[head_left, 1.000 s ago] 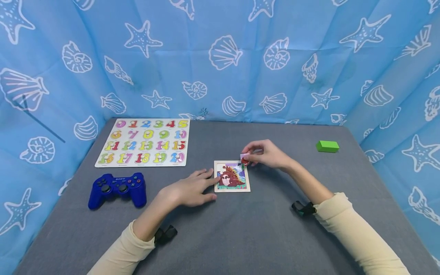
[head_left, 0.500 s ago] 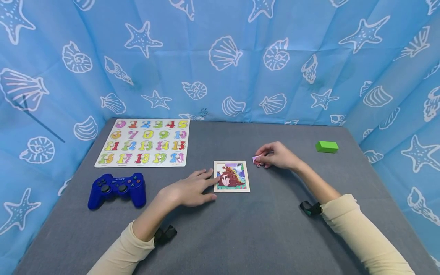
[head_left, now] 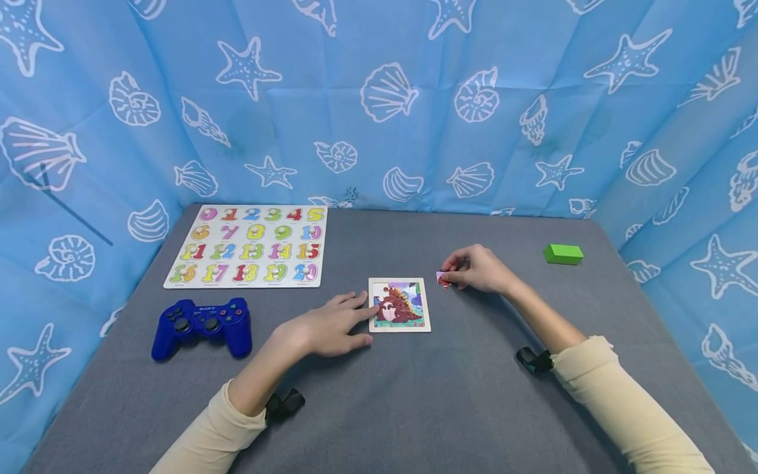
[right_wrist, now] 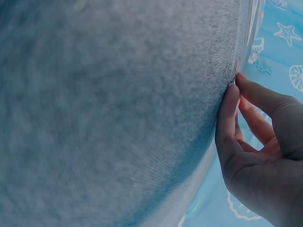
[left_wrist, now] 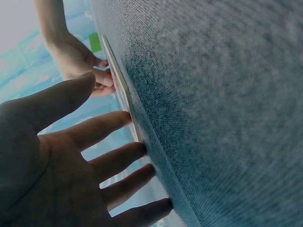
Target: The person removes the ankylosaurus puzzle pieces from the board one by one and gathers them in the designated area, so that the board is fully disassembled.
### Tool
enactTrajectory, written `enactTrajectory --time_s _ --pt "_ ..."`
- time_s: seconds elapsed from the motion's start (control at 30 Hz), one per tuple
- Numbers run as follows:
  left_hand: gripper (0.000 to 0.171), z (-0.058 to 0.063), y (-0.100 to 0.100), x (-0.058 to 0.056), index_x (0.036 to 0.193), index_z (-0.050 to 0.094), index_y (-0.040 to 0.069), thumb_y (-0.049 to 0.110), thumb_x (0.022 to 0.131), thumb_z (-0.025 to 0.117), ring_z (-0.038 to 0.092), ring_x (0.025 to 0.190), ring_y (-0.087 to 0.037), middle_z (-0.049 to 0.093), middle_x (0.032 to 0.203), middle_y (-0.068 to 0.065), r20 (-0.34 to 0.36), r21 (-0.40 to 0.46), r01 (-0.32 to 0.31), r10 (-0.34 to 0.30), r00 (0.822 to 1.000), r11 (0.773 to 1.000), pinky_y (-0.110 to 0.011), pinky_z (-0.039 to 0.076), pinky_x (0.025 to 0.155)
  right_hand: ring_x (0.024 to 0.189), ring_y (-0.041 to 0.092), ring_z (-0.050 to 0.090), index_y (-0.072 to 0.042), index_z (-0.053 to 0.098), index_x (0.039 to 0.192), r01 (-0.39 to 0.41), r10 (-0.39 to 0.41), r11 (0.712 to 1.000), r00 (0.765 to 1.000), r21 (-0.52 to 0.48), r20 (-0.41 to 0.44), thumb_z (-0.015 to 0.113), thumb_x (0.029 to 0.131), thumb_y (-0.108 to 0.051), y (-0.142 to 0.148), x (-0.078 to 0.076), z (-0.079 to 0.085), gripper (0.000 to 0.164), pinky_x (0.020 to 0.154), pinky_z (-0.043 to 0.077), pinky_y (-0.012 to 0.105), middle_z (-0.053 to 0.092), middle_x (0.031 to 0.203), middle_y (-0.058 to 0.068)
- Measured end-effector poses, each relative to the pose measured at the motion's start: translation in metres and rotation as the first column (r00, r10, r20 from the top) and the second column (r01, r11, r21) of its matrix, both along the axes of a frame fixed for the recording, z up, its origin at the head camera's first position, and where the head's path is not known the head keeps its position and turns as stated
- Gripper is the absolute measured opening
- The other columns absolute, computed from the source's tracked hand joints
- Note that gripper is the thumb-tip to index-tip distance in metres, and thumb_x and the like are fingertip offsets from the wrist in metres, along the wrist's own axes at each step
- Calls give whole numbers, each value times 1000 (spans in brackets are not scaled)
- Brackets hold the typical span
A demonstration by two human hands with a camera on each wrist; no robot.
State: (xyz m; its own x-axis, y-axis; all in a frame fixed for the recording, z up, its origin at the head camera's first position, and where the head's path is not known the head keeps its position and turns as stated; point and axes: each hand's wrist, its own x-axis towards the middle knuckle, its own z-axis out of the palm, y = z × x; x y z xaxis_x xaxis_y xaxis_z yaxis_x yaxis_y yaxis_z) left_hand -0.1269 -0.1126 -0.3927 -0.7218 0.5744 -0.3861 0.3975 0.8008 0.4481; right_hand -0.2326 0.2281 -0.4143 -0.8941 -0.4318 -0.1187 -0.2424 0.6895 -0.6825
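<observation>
Centrally, a small square jigsaw puzzle [head_left: 401,306] with a pale wooden border is lying just below mid-frame, showing a pale gap at its upper left. To its right, a person's right hand [head_left: 478,270] is pinching a small lilac-and-red puzzle piece [head_left: 441,278], while the left hand [head_left: 333,329], loose and spread, is touching the puzzle's left edge. A blue game controller [head_left: 201,327] is sitting at lower left, a white board of coloured numbers [head_left: 239,242] at mid-left and a bright green rectangular block [head_left: 563,254] at mid-right, all resting on a grey cloth-covered table [head_left: 426,401].
</observation>
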Motion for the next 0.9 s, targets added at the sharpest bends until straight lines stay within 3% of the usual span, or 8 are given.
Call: enactTrajectory --time_s 0.5,0.9 --pt "65 2 0 0 170 39 18 39 112 59 16 171 -39 22 182 -16 9 2 0 0 1000 1000 -61 24 136 78 15 75 2 79 113 -29 40 985 997 -173 63 78 100 -11 -10 5 -1 18 69 65 31 79 106 21" --pt "66 3 2 -1 170 39 21 41 111 60 16 172 -38 22 182 -14 28 -12 -17 17 999 1000 -61 24 136 81 19 73 1 77 118 -84 118 974 981 -209 155 78 101 -14 -44 14 4 23 73 65 33 77 112 20"
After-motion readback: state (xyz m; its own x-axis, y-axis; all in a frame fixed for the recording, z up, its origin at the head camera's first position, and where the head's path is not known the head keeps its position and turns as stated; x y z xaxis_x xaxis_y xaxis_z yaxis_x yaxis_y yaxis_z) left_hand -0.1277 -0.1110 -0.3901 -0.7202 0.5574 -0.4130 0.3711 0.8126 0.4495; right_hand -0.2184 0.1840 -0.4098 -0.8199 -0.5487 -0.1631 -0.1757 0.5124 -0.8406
